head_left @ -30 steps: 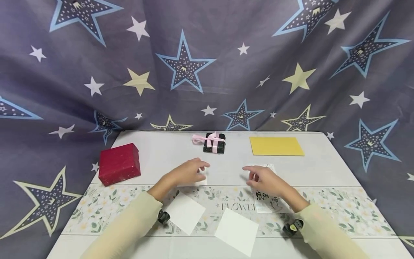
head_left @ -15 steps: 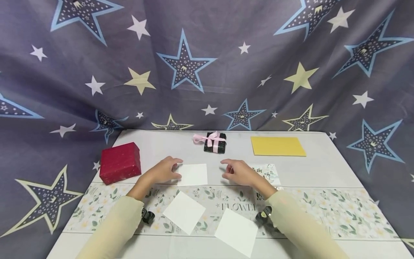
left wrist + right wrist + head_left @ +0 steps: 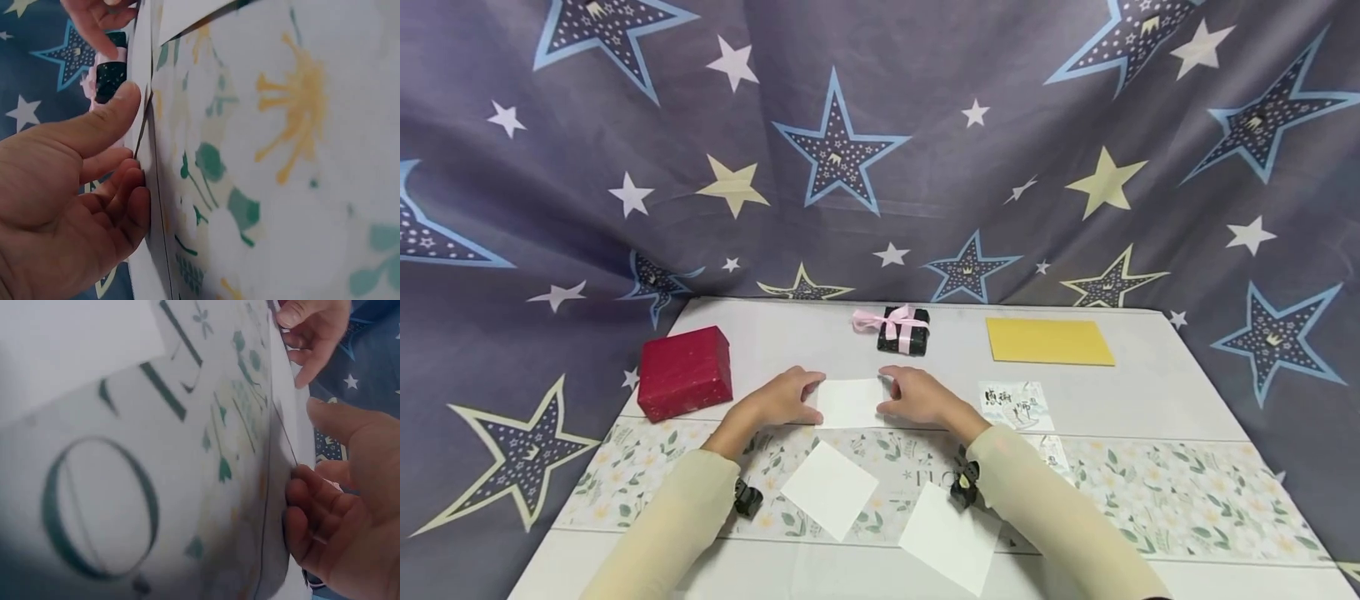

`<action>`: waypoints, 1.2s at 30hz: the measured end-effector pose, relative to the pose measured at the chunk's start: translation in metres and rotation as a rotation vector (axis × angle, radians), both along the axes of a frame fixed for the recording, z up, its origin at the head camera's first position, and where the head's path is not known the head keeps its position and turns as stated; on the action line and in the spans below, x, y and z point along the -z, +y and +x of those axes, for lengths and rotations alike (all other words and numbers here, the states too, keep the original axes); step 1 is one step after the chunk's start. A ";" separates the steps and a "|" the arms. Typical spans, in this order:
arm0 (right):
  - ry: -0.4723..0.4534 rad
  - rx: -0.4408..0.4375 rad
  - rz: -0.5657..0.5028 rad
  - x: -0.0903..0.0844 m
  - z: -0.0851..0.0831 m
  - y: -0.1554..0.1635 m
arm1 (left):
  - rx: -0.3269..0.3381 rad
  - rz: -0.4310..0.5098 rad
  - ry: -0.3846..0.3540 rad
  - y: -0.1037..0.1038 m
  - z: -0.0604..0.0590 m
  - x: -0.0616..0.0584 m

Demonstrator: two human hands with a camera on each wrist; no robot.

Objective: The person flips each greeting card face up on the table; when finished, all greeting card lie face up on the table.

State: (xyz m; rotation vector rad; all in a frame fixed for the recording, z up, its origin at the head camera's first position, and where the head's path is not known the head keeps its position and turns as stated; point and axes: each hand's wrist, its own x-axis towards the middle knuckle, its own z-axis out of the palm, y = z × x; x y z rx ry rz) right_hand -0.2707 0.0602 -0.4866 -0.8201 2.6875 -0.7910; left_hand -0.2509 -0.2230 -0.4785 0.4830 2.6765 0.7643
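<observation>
A blank white card [image 3: 850, 403] lies flat at the middle of the table, between the two hands. At its left edge is my left hand [image 3: 784, 397], its thumb and index finger spread near the corners. My right hand [image 3: 917, 395] stands at the opposite edge in a similar pose, fingertips at the card. The left wrist view has the left hand [image 3: 81, 175] with a gap between thumb and fingers; the right hand [image 3: 350, 500] looks alike in the right wrist view. Firm contact with the card cannot be made out.
Two more white cards [image 3: 830, 490] [image 3: 951, 537] lie nearer. Printed cards [image 3: 1017, 406] with dark characters are to the right. Along the back are a red box [image 3: 685, 373], a small black box with pink ribbon [image 3: 904, 332] and a yellow rectangle [image 3: 1049, 341]. A starry curtain [image 3: 880, 167] hangs behind.
The left hand drew back left off the white card, then settled at its left edge. The right hand moved left from the printed cards to the white card's right edge.
</observation>
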 end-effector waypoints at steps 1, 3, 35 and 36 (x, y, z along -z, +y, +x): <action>0.005 -0.001 0.019 -0.001 -0.001 -0.002 | 0.004 -0.010 0.014 0.001 0.000 -0.001; 0.009 0.001 0.050 -0.002 -0.001 -0.005 | -0.006 -0.033 0.030 0.002 0.000 -0.001; -0.043 0.125 -0.150 0.006 0.000 -0.002 | -0.004 0.098 0.089 0.004 -0.003 0.001; -0.056 0.135 -0.182 0.007 0.000 -0.002 | -0.003 0.113 0.099 0.004 -0.002 0.000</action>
